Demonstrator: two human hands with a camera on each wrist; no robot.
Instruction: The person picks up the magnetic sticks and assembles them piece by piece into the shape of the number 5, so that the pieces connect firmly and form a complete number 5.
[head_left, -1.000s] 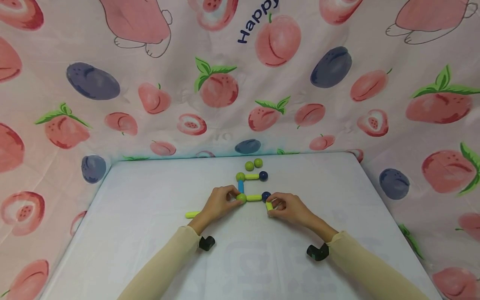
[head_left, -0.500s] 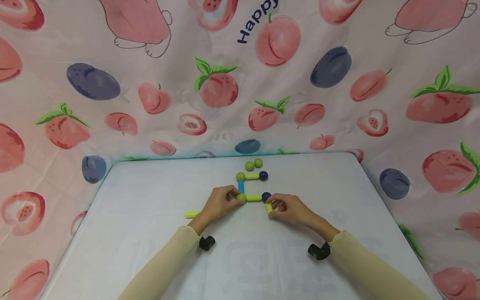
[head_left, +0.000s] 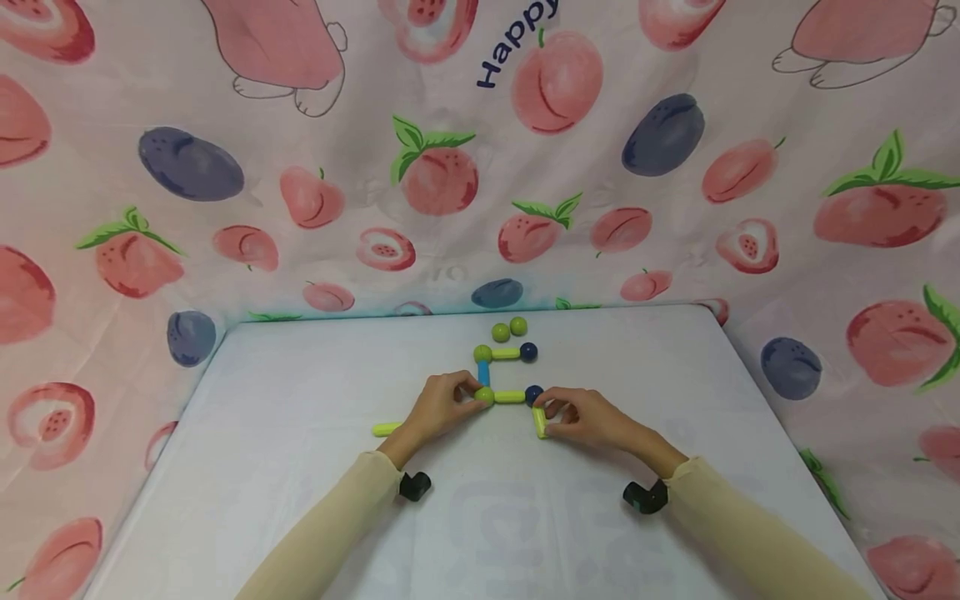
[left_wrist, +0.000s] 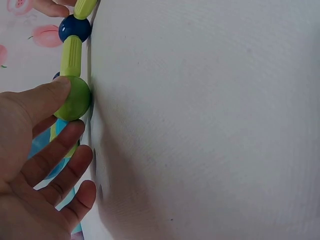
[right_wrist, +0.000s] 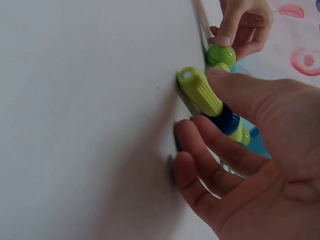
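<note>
My left hand (head_left: pixel 444 408) pinches a green ball (left_wrist: pixel 76 100) at the corner of a magnetic stick-and-ball frame on the table. From that ball a blue stick (head_left: pixel 483 373) runs back to another green ball (head_left: pixel 482 355), and a yellow-green stick (head_left: pixel 510 397) runs right to a dark blue ball (head_left: pixel 533 395). My right hand (head_left: pixel 585 417) holds a second yellow-green stick (right_wrist: pixel 200 90) between thumb and fingers. That stick meets the dark blue ball and points toward the front; its free end shows a pale round spot in the right wrist view.
Two loose green balls (head_left: pixel 509 329) lie behind the frame. At the back, a stick (head_left: pixel 506 354) ends in a dark blue ball (head_left: pixel 528 352). Another yellow-green stick (head_left: pixel 386 429) lies left, partly behind my left wrist. A fruit-print cloth (head_left: pixel 450 242) hangs behind the white table (head_left: pixel 300 517).
My right hand has shifted slightly right and toward the front, and more of the stick at its fingers now shows. My left hand stays on the green ball.
</note>
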